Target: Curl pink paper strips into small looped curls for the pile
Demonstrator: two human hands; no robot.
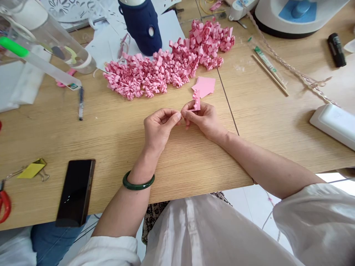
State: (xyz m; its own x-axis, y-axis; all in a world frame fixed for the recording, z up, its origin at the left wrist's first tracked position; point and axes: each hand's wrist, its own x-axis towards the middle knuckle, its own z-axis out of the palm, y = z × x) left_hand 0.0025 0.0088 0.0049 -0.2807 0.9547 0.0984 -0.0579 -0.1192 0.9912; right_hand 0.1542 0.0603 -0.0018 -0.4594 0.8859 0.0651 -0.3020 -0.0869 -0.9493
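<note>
A pink paper strip (pixel 198 101) with small curled loops along one edge stands up from between the fingers of my right hand (pixel 206 120), which is closed on it. My left hand (pixel 161 127) is pinched, its thumb and fingertip meeting the right fingertips where the strip's narrow end runs; the end itself is hidden there. Just beyond the right hand lie flat pink paper pieces (pixel 205 87). Behind both hands stretches a long heap of curled pink paper flowers (pixel 155 74).
A dark blue bottle (pixel 142 27) stands behind the heap. On the left are a phone (pixel 76 192), a yellow binder clip (pixel 32 169), red-handled scissors (pixel 4 205) and a pen (pixel 80 103). Wooden sticks (pixel 270 75), a black marker (pixel 336 50) and a white device (pixel 335 123) lie right.
</note>
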